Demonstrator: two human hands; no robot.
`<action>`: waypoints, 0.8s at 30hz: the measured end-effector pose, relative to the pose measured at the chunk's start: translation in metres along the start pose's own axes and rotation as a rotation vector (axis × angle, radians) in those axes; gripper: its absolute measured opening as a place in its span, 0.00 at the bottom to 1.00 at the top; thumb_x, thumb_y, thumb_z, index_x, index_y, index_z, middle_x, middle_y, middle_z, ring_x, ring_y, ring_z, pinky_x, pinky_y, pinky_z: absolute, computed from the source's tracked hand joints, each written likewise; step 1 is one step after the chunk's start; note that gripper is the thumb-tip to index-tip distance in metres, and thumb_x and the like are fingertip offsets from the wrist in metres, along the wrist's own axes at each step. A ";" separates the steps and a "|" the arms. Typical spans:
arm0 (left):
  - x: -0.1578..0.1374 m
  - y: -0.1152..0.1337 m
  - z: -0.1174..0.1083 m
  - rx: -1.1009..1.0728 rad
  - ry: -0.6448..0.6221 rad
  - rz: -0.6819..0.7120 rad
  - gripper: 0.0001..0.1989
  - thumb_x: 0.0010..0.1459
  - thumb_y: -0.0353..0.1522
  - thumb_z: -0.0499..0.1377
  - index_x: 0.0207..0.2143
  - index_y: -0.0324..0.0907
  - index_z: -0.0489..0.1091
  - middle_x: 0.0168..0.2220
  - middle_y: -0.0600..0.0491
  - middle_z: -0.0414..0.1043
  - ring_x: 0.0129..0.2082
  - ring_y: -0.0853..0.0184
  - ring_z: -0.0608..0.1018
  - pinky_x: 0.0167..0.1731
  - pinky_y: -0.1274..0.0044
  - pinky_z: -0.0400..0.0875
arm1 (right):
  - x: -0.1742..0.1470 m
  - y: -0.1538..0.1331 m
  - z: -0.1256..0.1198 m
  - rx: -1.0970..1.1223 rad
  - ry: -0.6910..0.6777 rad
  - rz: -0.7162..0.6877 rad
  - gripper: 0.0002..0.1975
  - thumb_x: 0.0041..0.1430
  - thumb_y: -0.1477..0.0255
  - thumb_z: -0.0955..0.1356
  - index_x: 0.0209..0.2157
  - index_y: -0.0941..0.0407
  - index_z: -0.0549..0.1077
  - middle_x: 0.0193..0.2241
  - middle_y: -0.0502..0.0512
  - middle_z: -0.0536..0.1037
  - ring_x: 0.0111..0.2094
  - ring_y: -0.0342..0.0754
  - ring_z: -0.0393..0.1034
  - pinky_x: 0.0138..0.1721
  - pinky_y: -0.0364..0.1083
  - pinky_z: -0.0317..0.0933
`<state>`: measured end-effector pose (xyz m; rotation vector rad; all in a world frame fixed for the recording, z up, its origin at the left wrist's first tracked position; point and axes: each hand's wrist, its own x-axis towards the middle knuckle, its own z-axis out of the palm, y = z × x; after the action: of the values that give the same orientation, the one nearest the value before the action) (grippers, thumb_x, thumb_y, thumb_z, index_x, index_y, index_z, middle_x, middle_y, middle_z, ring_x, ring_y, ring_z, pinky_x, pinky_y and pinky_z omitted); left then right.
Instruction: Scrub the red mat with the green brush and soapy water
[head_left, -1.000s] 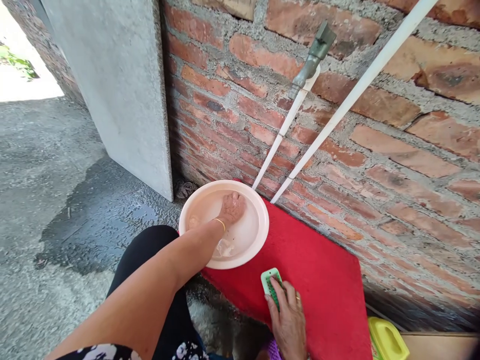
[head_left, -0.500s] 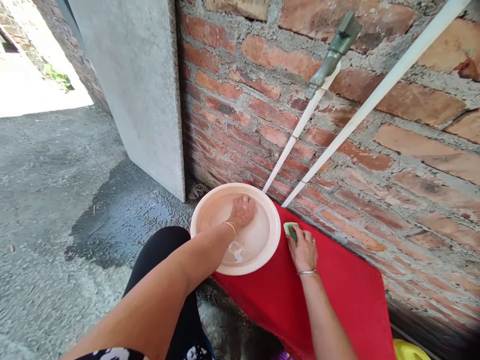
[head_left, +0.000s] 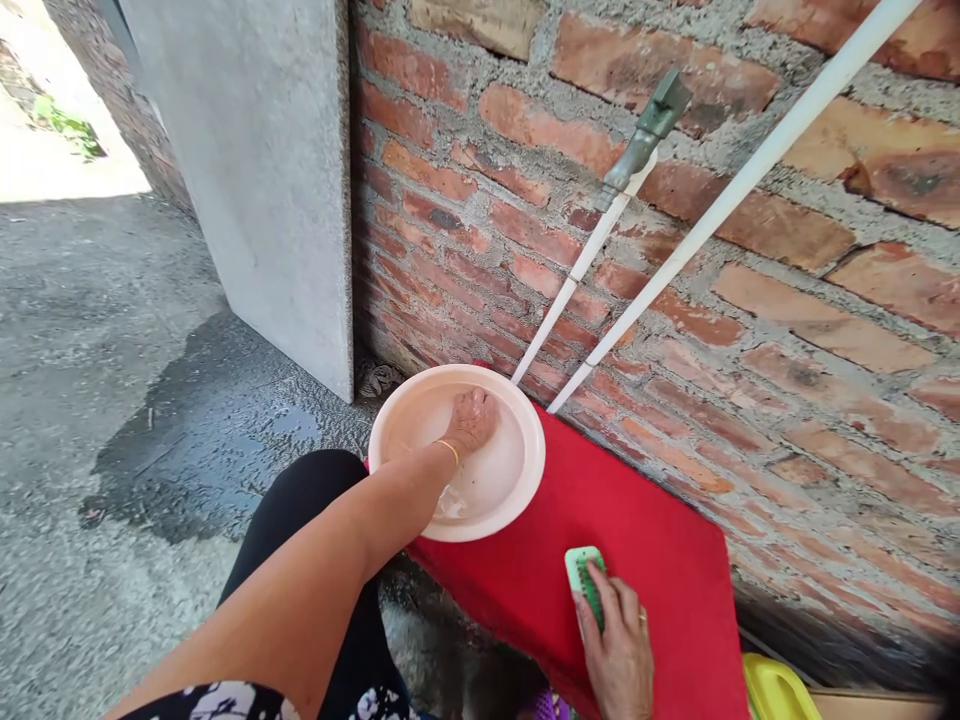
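My left hand (head_left: 474, 418) is inside a pale pink basin (head_left: 531, 455), near its far side, with the fingers curled. What they hold, if anything, is hidden. Cloudy water lies in the basin, which stands on the far end of a red surface (head_left: 675, 540). To the right and closer to me, my right hand (head_left: 621, 640) grips a green scrub brush (head_left: 583, 575) with a light green rim. The brush is down on the red surface, apart from the basin.
Behind the red surface rises a brick wall (head_left: 540, 235) with two white pipes, one topped by a grey-green tap (head_left: 645, 135). A grey slab (head_left: 255, 170) leans at the left beside wet concrete floor (head_left: 202, 430). Something yellow (head_left: 776, 690) shows at the lower right.
My right hand has drawn the brush toward me along the red surface, away from the basin. My left hand stays in the basin. The whole view has shifted slightly.
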<state>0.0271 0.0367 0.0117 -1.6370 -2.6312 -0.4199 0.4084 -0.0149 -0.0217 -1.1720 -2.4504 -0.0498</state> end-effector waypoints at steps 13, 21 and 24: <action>0.000 -0.001 0.003 0.025 -0.015 -0.008 0.15 0.66 0.32 0.47 0.45 0.39 0.72 0.44 0.40 0.70 0.45 0.54 0.72 0.45 0.64 0.60 | 0.123 -0.069 0.042 0.039 -0.124 -0.131 0.19 0.69 0.65 0.59 0.56 0.49 0.71 0.45 0.58 0.73 0.44 0.53 0.66 0.47 0.52 0.63; 0.001 -0.003 0.007 0.041 -0.004 0.022 0.15 0.65 0.32 0.48 0.45 0.38 0.72 0.44 0.39 0.70 0.45 0.53 0.73 0.45 0.63 0.61 | 0.192 0.014 0.045 -0.200 -0.176 0.239 0.21 0.66 0.59 0.63 0.57 0.48 0.71 0.45 0.58 0.73 0.40 0.50 0.66 0.45 0.49 0.60; 0.001 -0.003 0.007 0.044 -0.002 0.020 0.15 0.65 0.31 0.48 0.44 0.37 0.72 0.44 0.39 0.70 0.45 0.53 0.73 0.45 0.63 0.61 | 0.176 0.072 0.018 -0.287 -0.143 0.425 0.24 0.65 0.60 0.62 0.57 0.55 0.71 0.44 0.64 0.73 0.41 0.54 0.68 0.44 0.52 0.62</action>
<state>0.0243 0.0379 0.0047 -1.6503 -2.6036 -0.3565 0.3586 0.1642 0.0197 -1.8583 -2.3090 -0.2040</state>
